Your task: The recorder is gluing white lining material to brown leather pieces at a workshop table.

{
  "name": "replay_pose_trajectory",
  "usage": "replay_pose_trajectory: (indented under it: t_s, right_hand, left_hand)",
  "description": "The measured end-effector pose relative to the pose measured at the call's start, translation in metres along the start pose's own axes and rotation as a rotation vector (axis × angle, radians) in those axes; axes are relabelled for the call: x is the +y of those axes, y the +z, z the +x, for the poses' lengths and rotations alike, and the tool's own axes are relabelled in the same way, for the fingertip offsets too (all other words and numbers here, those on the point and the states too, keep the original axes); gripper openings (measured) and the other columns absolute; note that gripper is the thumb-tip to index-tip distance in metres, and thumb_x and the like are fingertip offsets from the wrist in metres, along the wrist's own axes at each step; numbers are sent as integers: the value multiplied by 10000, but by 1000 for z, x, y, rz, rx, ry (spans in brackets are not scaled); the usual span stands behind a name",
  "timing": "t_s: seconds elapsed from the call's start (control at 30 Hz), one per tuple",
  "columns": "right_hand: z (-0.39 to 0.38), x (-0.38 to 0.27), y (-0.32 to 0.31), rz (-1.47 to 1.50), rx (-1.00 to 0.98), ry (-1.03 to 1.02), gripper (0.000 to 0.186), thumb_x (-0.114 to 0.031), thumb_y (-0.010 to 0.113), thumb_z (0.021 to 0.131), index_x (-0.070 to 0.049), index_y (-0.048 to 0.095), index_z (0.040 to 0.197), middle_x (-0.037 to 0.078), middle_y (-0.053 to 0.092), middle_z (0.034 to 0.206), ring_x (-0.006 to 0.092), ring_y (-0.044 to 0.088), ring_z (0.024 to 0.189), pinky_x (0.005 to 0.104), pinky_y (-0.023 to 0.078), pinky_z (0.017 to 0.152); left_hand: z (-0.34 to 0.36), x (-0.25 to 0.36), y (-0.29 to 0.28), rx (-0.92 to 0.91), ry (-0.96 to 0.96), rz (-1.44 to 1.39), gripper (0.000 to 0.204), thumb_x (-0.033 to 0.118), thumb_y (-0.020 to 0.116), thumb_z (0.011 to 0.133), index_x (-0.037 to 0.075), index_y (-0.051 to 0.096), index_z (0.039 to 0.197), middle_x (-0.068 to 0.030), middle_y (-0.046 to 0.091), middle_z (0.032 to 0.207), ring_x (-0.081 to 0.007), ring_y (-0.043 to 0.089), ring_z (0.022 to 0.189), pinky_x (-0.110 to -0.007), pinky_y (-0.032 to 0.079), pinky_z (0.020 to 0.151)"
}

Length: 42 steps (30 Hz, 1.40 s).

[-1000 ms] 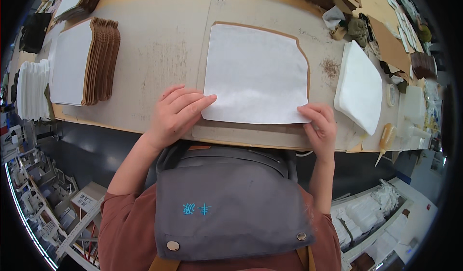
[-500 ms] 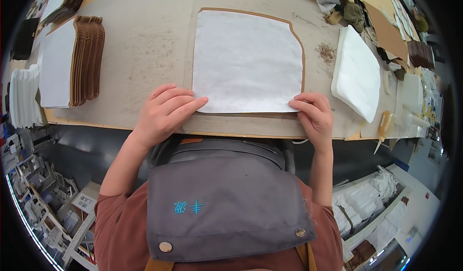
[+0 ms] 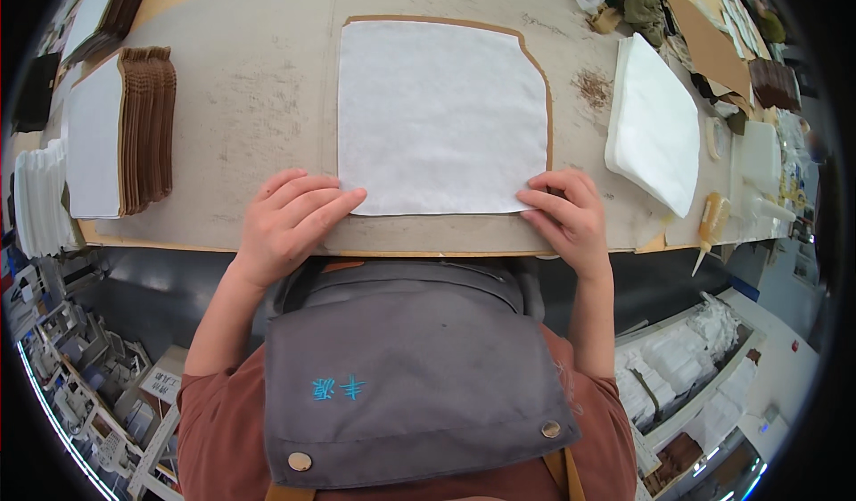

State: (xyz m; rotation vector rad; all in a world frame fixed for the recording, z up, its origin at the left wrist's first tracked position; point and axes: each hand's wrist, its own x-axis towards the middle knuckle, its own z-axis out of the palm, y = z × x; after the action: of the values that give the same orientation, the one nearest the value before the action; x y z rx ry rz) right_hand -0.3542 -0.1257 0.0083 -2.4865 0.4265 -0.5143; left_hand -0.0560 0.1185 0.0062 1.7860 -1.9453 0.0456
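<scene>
A white sheet (image 3: 441, 118) lies flat on the table in front of me, on top of a brown panel (image 3: 549, 135) of nearly the same outline. The panel shows as a narrow border along the far and right edges, and the rest is covered. At the near left corner, my left hand (image 3: 290, 220) is closed on the white sheet, one fingertip on its surface. My right hand (image 3: 571, 216) pinches the near right corner between thumb and fingers. Both hands rest close to the table's front edge.
Left stands a stack of brown panels with white faces (image 3: 147, 131), beside folded white pieces (image 3: 43, 198). To the right lie a pile of white sheets (image 3: 655, 127), a bottle with a pointed nozzle (image 3: 713, 220) and a tape roll (image 3: 716, 137). Loose cloth (image 3: 644, 15) lies beyond.
The whole view has shifted slightly, so the table and its things appear further left. Less brown shows under the sheet's near edge. Both hands stay at the same corners.
</scene>
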Motion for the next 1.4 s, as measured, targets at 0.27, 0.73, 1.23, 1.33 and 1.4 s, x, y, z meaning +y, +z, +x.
replay_pose_trajectory:
  t_s: [0.27, 0.73, 1.23, 1.33, 1.4]
  right_hand:
    - [-4, 2, -1, -23, -4, 3, 298, -227, 852, 718, -140, 776, 994, 19, 649, 977, 232, 598, 866, 367, 465, 784]
    - [-12, -3, -3, -126, 27, -19, 294, -297, 815, 770, -184, 779, 1039, -27, 632, 964, 188, 612, 875, 356, 443, 785]
    - [-52, 15, -16, 75, 384, 294, 266, -81, 809, 788, -87, 768, 1051, 65, 679, 950, 233, 618, 818, 344, 488, 714]
    - [-55, 18, -17, 21, 341, 219, 265, -85, 816, 768, -96, 767, 1028, 45, 681, 942, 229, 616, 811, 343, 485, 704]
    - [-53, 18, -19, -11, 257, 147, 258, -117, 823, 757, -118, 766, 1009, 10, 682, 957, 210, 620, 821, 339, 482, 706]
  left_hand:
    - [-5, -1, -1, 3, 6, 4, 432, 55, 726, 780, 152, 737, 1201, 16, 704, 994, -160, 678, 984, -353, 521, 900]
    - [90, 66, 53, -430, 94, -128, 834, 535, 659, 862, 185, 396, 1572, -27, 354, 1639, -228, 327, 1513, -490, 206, 1245]
    - [98, 66, 49, -596, 207, -38, 751, 648, 520, 930, 228, 450, 1549, -14, 389, 1623, -230, 328, 1514, -531, 160, 1247]
    - [114, 65, 50, -600, 262, -54, 741, 659, 497, 938, 235, 457, 1544, -6, 411, 1611, -227, 351, 1502, -533, 175, 1244]
    - [126, 62, 55, -617, 303, -69, 736, 662, 486, 942, 238, 456, 1544, 2, 420, 1606, -221, 362, 1496, -529, 185, 1244]
